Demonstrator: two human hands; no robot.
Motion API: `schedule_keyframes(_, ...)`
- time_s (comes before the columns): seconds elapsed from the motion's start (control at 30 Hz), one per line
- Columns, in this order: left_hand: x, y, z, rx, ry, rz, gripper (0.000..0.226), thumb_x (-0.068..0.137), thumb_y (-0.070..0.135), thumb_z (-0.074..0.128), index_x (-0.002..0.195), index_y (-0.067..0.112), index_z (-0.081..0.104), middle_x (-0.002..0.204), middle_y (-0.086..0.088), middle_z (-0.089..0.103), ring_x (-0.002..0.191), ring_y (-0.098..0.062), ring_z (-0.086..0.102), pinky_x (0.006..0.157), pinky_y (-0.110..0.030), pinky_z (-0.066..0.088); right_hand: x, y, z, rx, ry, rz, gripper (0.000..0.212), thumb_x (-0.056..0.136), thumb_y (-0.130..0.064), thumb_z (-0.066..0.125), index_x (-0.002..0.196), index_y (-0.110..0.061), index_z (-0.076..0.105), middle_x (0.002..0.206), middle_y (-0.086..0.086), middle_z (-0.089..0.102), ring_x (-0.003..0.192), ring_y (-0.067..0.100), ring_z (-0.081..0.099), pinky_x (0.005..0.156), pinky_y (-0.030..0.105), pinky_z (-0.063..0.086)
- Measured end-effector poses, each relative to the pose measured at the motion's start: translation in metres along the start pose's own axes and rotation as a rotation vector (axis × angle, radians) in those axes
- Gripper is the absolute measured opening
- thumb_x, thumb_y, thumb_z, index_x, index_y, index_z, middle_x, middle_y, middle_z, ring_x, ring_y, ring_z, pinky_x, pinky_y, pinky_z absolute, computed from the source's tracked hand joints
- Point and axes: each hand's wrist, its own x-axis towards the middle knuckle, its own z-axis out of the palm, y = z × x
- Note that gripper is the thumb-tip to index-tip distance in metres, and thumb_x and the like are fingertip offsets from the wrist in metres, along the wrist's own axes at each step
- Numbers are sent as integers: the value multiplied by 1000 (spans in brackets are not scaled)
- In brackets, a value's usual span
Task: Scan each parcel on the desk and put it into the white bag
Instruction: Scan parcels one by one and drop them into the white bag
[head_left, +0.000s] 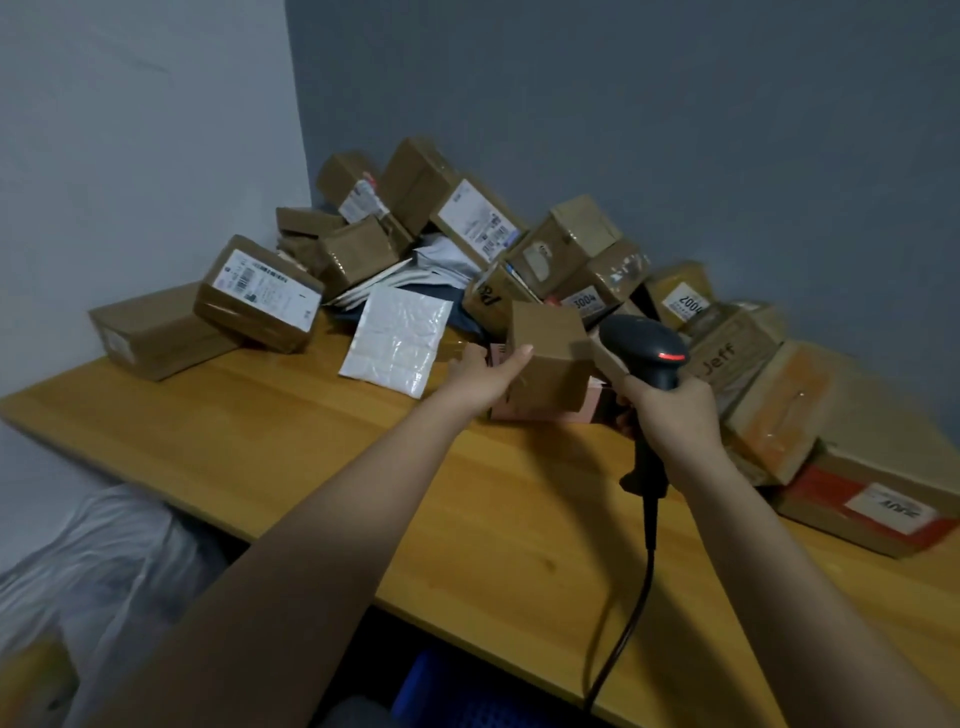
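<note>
One head-worn view looks forward and down over the desk's (291, 441) near edge toward its far corner, close above the surface.

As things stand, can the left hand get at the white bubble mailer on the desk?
Probably not at once: the left hand grips a small brown box. The white bubble mailer lies uncovered just beside it, so the path is clear once freed.

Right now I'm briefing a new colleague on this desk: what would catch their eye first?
First, the heap of brown parcels piled against the back wall along the wooden desk. Next, at centre, the left hand holds up a small cardboard box, while the right hand grips a black barcode scanner with a glowing red light beside it. A white bubble mailer lies bright on the desk to their left.
</note>
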Motion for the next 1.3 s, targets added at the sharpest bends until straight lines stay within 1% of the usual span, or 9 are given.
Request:
schedule_keyframes(0.1, 0, 10, 13, -183, -48, -169, 110, 72, 83, 49, 154, 23, 9, 157, -6, 24, 136, -34, 36, 103, -51, 43, 1, 6, -3, 2, -16, 16, 8, 87, -9, 65, 87, -2, 62, 66, 10, 60, 55, 18, 57, 51, 26, 47)
schedule_keyframes(0.2, -2, 18, 24, -353, -107, -242, 103, 74, 84, 45, 152, 28, 8, 150, -9, 35, 123, -34, 51, 97, -48, 49, 2, 9, -2, 4, -35, 13, 6, 87, -9, 65, 86, -5, 61, 69, 10, 61, 58, 19, 59, 54, 28, 50)
schedule_keyframes(0.43, 0, 19, 29, -490, -47, -217, 70, 89, 54, 58, 144, 20, 33, 136, -8, 50, 121, -29, 51, 100, -44, 48, -2, 7, -3, 21, -40, 8, 7, 86, -11, 66, 89, -7, 61, 74, 12, 64, 59, 18, 61, 59, 30, 53)
schedule_keyframes(0.6, -25, -2, -1, -455, -60, -124, 75, 82, 53, 67, 141, 15, 40, 135, -5, 51, 120, -24, 52, 99, -40, 49, -14, 5, -9, 39, -36, -20, 9, 85, -11, 67, 90, -6, 61, 70, 10, 61, 56, 15, 59, 53, 26, 49)
schedule_keyframes(0.7, -51, -21, -24, -292, 69, 61, 76, 79, 45, 74, 139, 19, 36, 131, 1, 49, 113, -18, 52, 95, -35, 48, -28, 6, -6, 78, -58, -26, 8, 84, -10, 68, 88, -7, 61, 72, 9, 61, 56, 15, 59, 53, 26, 49)
schedule_keyframes(0.8, -76, -46, -48, 223, 264, 360, 84, 74, 38, 80, 142, 28, 31, 135, 4, 37, 124, -17, 36, 99, -35, 39, -44, 7, 3, 76, -77, -35, 9, 85, -11, 70, 87, -12, 60, 77, 9, 64, 60, 17, 60, 56, 28, 51)
schedule_keyframes(0.97, -94, -87, -67, 762, 240, 580, 96, 74, 15, 80, 146, 32, 19, 144, 3, 22, 133, -21, 15, 103, -49, 41, -66, 8, 22, 65, -141, -49, 10, 83, -12, 71, 90, -11, 63, 81, 12, 65, 62, 19, 60, 58, 32, 53)
schedule_keyframes(1.13, -107, -109, -76, 762, 154, 527, 98, 79, 38, 76, 153, 25, 13, 148, 1, 21, 136, -18, 14, 108, -42, 34, -79, 9, 33, 66, -179, -31, 14, 83, -13, 71, 94, -7, 64, 80, 11, 65, 59, 16, 59, 58, 30, 52)
schedule_keyframes(1.3, -112, -108, -78, 620, 231, 440, 73, 83, 57, 61, 144, 26, 35, 141, -3, 31, 131, -21, 25, 108, -45, 34, -84, 11, 40, 34, -194, 24, 17, 84, -13, 71, 96, -3, 64, 81, 12, 64, 60, 16, 59, 57, 28, 51)
